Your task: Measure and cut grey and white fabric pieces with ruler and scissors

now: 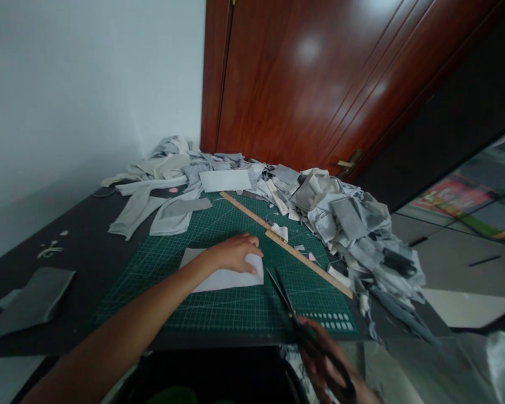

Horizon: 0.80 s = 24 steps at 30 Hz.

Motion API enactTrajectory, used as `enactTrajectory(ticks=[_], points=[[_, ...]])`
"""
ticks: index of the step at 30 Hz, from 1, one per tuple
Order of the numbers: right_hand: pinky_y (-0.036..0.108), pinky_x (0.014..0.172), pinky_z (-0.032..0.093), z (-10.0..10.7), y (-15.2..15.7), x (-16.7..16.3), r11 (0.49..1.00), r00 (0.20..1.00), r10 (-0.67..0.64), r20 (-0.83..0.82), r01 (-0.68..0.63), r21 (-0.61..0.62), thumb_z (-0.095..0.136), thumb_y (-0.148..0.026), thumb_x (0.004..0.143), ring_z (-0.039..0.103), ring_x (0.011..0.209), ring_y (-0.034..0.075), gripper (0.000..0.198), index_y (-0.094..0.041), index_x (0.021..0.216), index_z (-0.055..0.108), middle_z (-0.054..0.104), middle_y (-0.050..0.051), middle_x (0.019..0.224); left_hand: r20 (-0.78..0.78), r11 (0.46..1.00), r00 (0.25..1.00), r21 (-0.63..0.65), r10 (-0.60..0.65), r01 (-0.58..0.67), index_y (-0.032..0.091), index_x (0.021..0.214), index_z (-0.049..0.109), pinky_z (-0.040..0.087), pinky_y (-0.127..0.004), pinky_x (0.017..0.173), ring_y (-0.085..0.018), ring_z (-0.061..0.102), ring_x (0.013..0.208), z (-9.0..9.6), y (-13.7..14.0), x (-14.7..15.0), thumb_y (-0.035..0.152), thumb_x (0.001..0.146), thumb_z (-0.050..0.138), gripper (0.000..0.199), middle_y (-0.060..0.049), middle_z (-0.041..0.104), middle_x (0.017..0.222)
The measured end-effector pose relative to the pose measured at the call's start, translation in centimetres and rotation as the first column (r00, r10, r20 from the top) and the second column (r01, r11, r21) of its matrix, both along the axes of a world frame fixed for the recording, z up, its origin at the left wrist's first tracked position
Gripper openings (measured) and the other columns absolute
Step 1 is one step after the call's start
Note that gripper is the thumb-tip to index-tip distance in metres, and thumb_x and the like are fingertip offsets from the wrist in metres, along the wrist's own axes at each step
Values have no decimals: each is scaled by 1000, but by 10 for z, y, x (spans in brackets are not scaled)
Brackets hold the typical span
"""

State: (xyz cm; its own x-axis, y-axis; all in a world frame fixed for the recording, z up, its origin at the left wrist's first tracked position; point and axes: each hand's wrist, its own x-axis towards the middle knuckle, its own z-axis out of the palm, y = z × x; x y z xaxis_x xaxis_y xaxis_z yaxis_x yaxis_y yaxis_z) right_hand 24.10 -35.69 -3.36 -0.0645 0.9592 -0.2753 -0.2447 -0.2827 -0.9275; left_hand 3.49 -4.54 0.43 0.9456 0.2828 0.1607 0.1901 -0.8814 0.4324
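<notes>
A pale rectangular piece of fabric lies on the green cutting mat. My left hand is on its right end, fingers bent and thumb apart, gripping the cloth there. Black-handled scissors are in my right hand, at the mat's front edge. Their blades are slightly parted and point up and left, close to the cloth's right edge but apart from it. Part of the cloth is hidden beneath my left hand and forearm.
Two wooden rulers run diagonally across the mat. Fabric scraps are heaped along the back, with a large pile at the right. A folded grey cloth lies on the dark table at left. Behind stand a white wall and a wooden door.
</notes>
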Motion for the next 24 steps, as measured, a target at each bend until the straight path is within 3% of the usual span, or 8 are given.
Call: enactTrajectory(ticks=[2,4,6,9,13,19,24], points=[[22,45,31,-11,-22,-6,998,999,-21,41,23,-53,78,-72,68,41,48,10,81,-33,135,55,58,-1,71,-14,999,1000,-34,1,-1,29,113,75,41,-35,99,-25,58,109,2,1,-1,38,72,82,43,-3,63,114],[24,49,33,-22,-35,-18,985,992,-106,71,114,-129,81,-71,64,45,49,12,73,-31,121,62,60,0,64,-35,998,999,-61,4,-6,30,113,74,39,-37,101,-25,58,109,3,0,-1,39,71,82,44,-3,62,116],[24,49,33,-33,-41,-33,959,973,-221,70,230,-168,83,-72,59,47,49,13,68,-31,110,65,61,0,62,-44,997,999,-79,-5,2,30,114,73,37,-38,105,-26,58,109,4,-1,-1,41,71,81,44,-2,63,118],[24,47,35,-42,-41,-58,941,956,-290,48,293,-170,85,-73,50,46,45,14,76,-30,108,65,58,-2,56,-49,996,999,-85,-18,13,30,116,70,34,-39,108,-26,58,112,3,-2,0,42,72,81,47,-2,64,119],[25,47,37,-39,-33,-89,916,921,-389,26,390,-95,80,-70,65,48,47,15,62,-29,109,65,54,-3,54,-69,997,998,-72,2,-7,25,113,66,38,-36,102,-27,57,111,2,0,3,41,68,84,50,-3,64,116],[25,42,40,-24,-23,-105,888,894,-447,-40,437,-147,87,-59,65,50,43,12,68,-28,119,60,65,0,72,-45,995,999,-95,-23,19,26,111,67,38,-34,99,-27,56,112,-1,3,3,43,67,84,51,-3,63,119],[23,39,40,-19,-26,-106,891,894,-444,-68,431,-145,84,-59,71,53,39,11,69,-24,122,57,66,0,74,-35,995,999,-92,-41,38,25,111,67,39,-33,98,-26,57,111,-2,5,3,42,67,85,51,-3,64,118]])
